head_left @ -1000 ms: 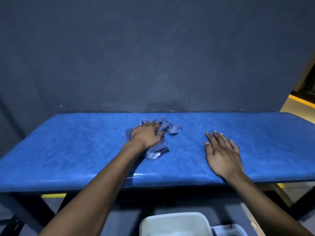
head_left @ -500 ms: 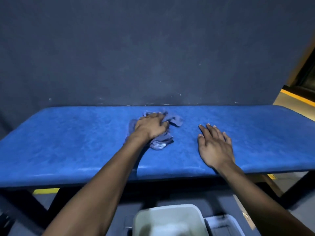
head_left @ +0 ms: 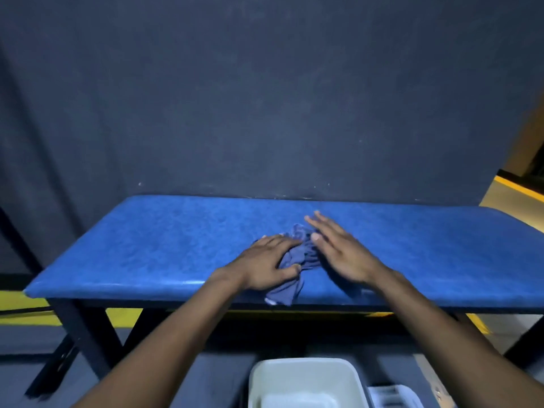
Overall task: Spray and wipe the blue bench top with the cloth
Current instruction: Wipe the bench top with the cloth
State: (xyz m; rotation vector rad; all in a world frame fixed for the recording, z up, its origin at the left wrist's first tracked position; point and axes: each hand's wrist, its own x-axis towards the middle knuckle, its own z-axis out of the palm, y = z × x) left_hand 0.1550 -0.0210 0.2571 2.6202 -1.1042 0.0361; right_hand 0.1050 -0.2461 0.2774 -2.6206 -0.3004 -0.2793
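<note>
We press our left hand (head_left: 266, 262), fingers curled, onto the crumpled cloth (head_left: 297, 260) near the blue tabletop's (head_left: 164, 245) front edge, our right hand (head_left: 338, 248) flat and open just beside it.

Bench top (head_left: 164, 248): blue padded vinyl or leatherette by the look, mottled grain, slight sheen, glossy highlight strip along near rounded edge. Cloth (head_left: 297, 260): soft woven fabric, dull blue-grey, matt, crumpled into folds, pale hem at lower corner. Bench legs (head_left: 85, 328): dark, matt, painted metal by the look, small bolts visible low down. Backdrop (head_left: 265, 98): dark navy, matt, faintly felt-like texture, few pale specks near bottom. Tub (head_left: 306, 375): white smooth plastic, semi-matt, rounded rim. Floor strip (head_left: 17, 304): yellow, flat, matt. Material under tub not discernible.
</note>
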